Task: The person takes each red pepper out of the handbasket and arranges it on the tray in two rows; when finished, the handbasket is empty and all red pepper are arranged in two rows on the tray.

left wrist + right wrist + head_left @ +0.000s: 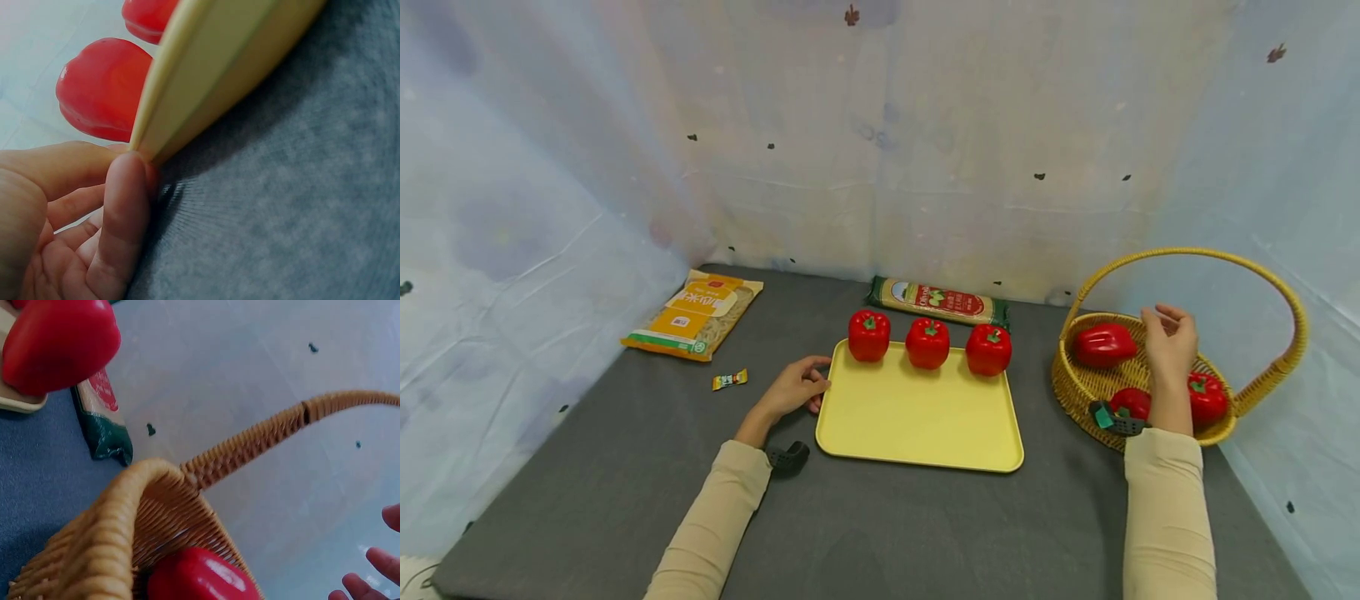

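My left hand (792, 389) pinches the left rim of a yellow tray (917, 417), thumb and finger meeting at its edge in the left wrist view. Along the tray's far side stand three red bell peppers, a left one (869, 336), a middle one (927, 343) and a right one (988, 350). Over the wicker basket (1071, 392) my right hand (1171, 346) hovers, holding nothing, its fingers apart in the right wrist view. Inside the basket lie a red bell pepper (1105, 345) at the back left, another (1130, 403) in front and a third (1207, 398) at the right, partly hidden by my arm.
Behind the tray lies a long green-ended pasta packet (938, 301). An orange food bag (696, 314) and a small yellow wrapped packet (730, 380) are on the left of the grey table (880, 533). The basket's tall handle (1296, 325) arches above my right hand.
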Motion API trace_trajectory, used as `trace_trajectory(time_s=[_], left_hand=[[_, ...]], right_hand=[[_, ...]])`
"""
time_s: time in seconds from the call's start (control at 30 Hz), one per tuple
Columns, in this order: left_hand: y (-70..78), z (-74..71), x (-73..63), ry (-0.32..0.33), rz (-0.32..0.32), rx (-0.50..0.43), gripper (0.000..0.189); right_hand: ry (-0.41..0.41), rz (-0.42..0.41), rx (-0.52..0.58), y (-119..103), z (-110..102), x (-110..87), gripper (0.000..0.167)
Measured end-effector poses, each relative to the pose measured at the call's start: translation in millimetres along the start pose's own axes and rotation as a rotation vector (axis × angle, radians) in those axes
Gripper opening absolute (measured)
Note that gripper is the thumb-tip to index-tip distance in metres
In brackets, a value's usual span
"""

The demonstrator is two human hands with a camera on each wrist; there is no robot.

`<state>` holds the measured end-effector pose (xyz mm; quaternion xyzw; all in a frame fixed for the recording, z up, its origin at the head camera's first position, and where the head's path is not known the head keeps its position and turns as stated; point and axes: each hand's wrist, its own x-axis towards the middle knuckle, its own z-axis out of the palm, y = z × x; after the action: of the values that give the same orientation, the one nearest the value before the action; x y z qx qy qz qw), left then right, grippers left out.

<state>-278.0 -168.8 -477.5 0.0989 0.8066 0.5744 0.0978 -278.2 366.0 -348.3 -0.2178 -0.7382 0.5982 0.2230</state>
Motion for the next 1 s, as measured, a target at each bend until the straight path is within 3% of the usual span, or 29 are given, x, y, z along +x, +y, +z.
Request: trace_trajectory(time_s=[0.37, 0.6, 0.83, 1.0], left_hand=[[2.6, 1.8, -0.9, -0.020, 0.013, -0.008, 0.047], [3.0, 2.4, -1.4, -0.021, 0.004, -0.010, 0.047], [1.8, 2.1, -1.7, -0.021, 0.009, -0.014, 0.047], [2.7, 1.1, -2.0, -0.022, 0.017, -0.022, 0.048]], right_hand=[[0.027, 0.096, -0.057, 21, 3, 16.7, 0.041], [-0.054, 0.091, -0.148, 35, 4, 18.9, 0.063], [-0.082, 0.124, -0.114, 39, 4, 21.5, 0.071], [-0.107, 0.209, -0.062, 40, 3, 23.4, 0.077]])
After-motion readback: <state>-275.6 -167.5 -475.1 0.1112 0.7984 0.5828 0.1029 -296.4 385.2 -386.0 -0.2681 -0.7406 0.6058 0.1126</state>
